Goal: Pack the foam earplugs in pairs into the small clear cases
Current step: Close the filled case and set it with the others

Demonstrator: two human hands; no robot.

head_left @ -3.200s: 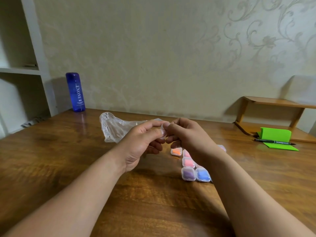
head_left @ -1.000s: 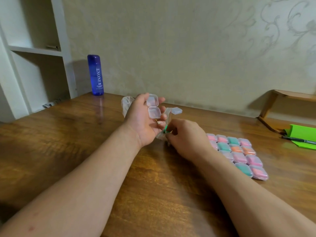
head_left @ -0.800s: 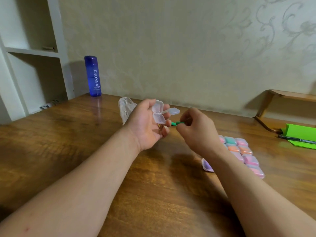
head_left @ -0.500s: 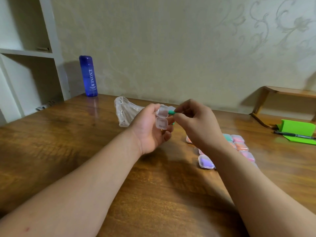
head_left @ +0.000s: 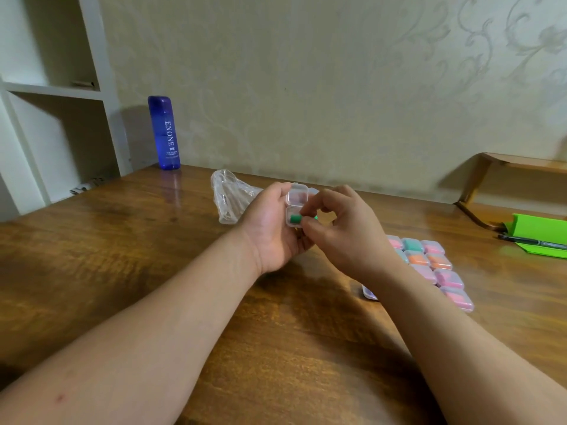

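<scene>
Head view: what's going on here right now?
A person is packing earplugs. The left hand holds an open clear case, lid flipped up, while the right hand pinches a green earplug into its lower half. Filled, closed cases lie in rows on the table at right; a crumpled clear bag lies behind the hands.

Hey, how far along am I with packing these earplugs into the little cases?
Done: a block of closed, filled cases lies on the table to the right. In hand: the left grip holds an open clear case; the right grip pinches a green earplug into its lower half. Left: likely a second plug, then shutting the lid. The plastic bag's contents are unclear.
</scene>
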